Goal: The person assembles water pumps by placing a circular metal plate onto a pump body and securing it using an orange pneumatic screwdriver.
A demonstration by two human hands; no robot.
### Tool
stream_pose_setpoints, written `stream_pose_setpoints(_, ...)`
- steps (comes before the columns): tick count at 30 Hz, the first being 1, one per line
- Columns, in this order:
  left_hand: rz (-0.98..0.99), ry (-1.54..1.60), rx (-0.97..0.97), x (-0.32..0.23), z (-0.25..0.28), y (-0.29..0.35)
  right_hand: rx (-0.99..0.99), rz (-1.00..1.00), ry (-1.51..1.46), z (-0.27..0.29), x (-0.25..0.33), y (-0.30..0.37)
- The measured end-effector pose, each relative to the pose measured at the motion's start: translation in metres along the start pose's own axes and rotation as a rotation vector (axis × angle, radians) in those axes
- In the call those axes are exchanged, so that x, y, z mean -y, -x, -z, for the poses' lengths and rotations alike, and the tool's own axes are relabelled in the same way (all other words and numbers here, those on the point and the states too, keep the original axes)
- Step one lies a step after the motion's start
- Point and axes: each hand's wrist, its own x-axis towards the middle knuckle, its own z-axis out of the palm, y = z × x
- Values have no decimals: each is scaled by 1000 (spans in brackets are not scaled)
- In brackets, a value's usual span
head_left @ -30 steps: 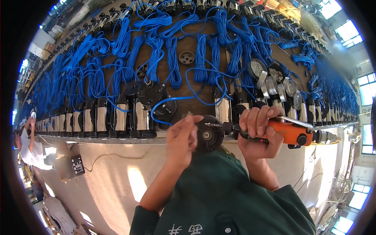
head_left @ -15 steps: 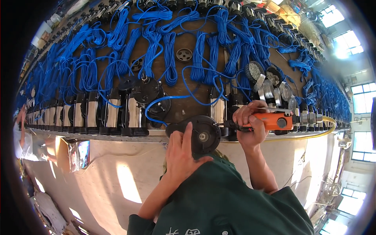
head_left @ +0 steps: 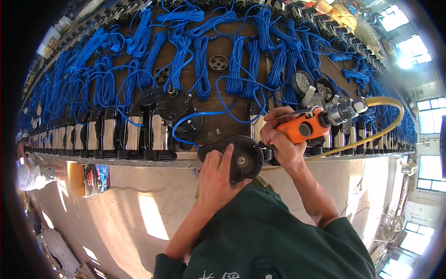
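Note:
My left hand [head_left: 217, 176] is closed around a black pump body [head_left: 245, 151], whose round end with a metal centre faces me. A blue cable [head_left: 173, 132] runs from that body onto the bench. My right hand [head_left: 287, 148] grips an orange air screwdriver [head_left: 301, 127], its tip at the right rim of the round end. Whether the tip sits in a screw is too small to tell. From the tool's back end a yellow air hose [head_left: 397, 122] curves down and left. Beside my left hand stands a black round pump part [head_left: 174, 106] on the bench.
Steel-and-black pumps [head_left: 110, 130] line the bench's near edge on both sides. Coiled blue cables [head_left: 200, 67] lie across the brown bench top [head_left: 216, 86]. Two bowls of small metal parts [head_left: 303, 81] stand at right. Another person's arm [head_left: 25, 156] shows at far left, near a box [head_left: 95, 179].
My right hand and the air screwdriver have tilted, its back end rising. The hose has lifted with it. My left thumb has moved up against the pump's rim. The other person has shifted inward.

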Motion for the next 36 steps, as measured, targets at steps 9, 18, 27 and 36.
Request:
stream_pose_setpoints(9, 89, -57, -149, 5, -14, 28, 75, 16, 174, -9, -4, 6)
stream_pose_setpoints(18, 122, -116, -187, 10, -29, 33, 50, 80, 181, -5, -11, 9)
stream_pose_setpoints(27, 127, -162, -186, 3, -32, 31, 36, 25, 96, -4, -10, 13)
stream_pose_setpoints(36, 125, -178, -192, -3, -37, 31, 34, 82, 89, 9, -12, 16)
